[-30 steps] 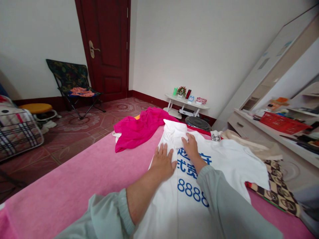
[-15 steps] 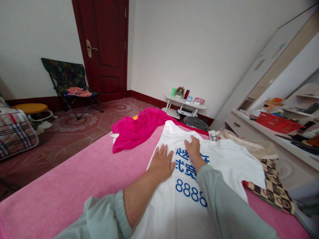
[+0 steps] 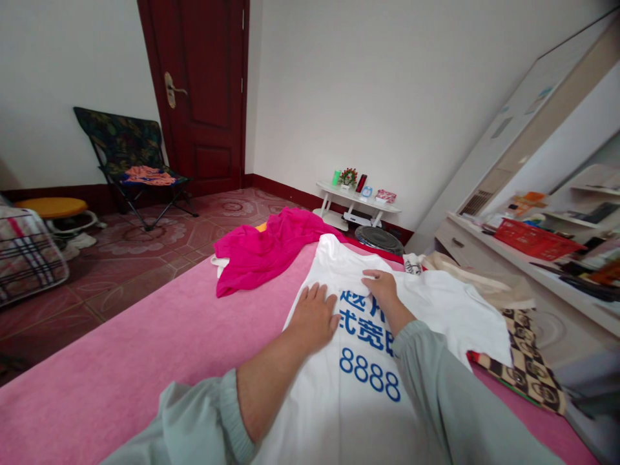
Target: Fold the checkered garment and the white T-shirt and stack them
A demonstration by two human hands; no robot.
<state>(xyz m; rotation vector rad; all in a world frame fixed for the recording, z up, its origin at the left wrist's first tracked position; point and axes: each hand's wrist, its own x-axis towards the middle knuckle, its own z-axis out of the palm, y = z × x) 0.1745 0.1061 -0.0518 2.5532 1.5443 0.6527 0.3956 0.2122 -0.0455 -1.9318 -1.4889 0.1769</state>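
White cotton shirt (image 3: 353,387) (blue print), flat palms

Blue "8888" printed on the white T-shirt (image 3: 368,413), blue Chinese characters above it partly covered

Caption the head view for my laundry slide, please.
Both hands, left and right, press flat on a white T-shirt on a pink bed.

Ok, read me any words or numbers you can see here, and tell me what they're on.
"8888": blue digits on the white T-shirt.
Two rows of blue Chinese characters above the digits: partly covered by the right hand, not readable in full.
Items on the small white table and shelves: too small to read.
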